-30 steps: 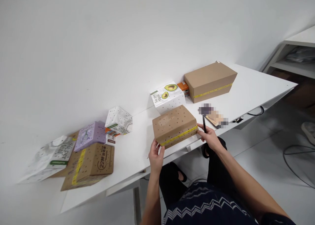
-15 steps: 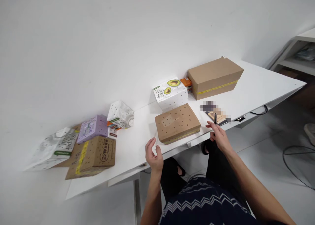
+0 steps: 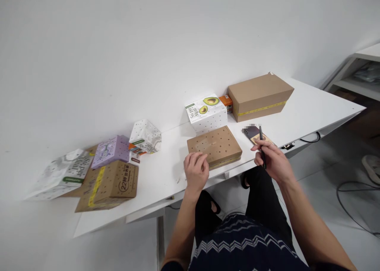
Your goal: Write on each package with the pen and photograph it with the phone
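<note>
A brown cardboard box (image 3: pixel 219 144) with dark dots printed on it lies in front of me at the table's front edge. My left hand (image 3: pixel 196 168) is at its left front corner, fingers curled and pressed together. Whether that hand grips anything is hidden, and so is the box corner behind it. A black pen (image 3: pixel 261 133) stands upright in my right hand (image 3: pixel 271 156), which is closed around it, to the right of the box. Just beyond that hand lies a small dark notebook (image 3: pixel 249 132) with a tan patch, partly covered by the fingers.
Against the wall stand a white avocado box (image 3: pixel 208 112), an orange box (image 3: pixel 227 101) and a large brown carton (image 3: pixel 261 95). To the left are a purple box (image 3: pixel 110 151), a taped brown box (image 3: pixel 114 184) and white boxes (image 3: pixel 145 135). A shelf (image 3: pixel 360 71) is at far right.
My left hand has moved up and right to the box's corner, its fingers now drawn together. The right hand, still with the pen, has shifted slightly right and turned.
</note>
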`<state>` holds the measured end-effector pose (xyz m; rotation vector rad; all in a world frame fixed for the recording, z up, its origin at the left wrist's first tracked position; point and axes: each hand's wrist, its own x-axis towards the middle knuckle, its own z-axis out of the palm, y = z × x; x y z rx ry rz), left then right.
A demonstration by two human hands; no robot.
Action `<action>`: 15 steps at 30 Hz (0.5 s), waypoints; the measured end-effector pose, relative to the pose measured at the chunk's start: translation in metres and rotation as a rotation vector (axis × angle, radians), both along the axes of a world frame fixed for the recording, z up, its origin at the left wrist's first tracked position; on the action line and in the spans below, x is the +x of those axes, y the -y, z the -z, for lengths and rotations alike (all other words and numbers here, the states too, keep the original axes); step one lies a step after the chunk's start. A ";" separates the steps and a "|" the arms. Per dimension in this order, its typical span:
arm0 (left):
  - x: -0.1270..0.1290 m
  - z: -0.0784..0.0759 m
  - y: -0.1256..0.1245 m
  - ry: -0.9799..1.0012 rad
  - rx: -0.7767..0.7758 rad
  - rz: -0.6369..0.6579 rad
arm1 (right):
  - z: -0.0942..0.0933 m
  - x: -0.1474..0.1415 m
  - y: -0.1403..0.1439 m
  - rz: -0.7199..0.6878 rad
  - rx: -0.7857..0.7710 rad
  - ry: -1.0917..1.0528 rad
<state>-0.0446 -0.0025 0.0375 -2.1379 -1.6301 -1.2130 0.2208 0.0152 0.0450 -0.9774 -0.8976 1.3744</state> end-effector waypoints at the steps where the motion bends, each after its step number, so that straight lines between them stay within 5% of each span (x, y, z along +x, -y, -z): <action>1: -0.002 -0.001 -0.003 0.013 -0.007 -0.018 | -0.007 0.001 -0.002 -0.007 0.010 -0.021; 8: -0.013 0.003 -0.017 0.076 -0.035 -0.028 | -0.041 0.002 -0.017 -0.063 0.116 -0.155; 15: -0.008 0.007 -0.013 0.027 -0.083 -0.002 | -0.049 -0.039 -0.045 -0.051 0.136 -0.004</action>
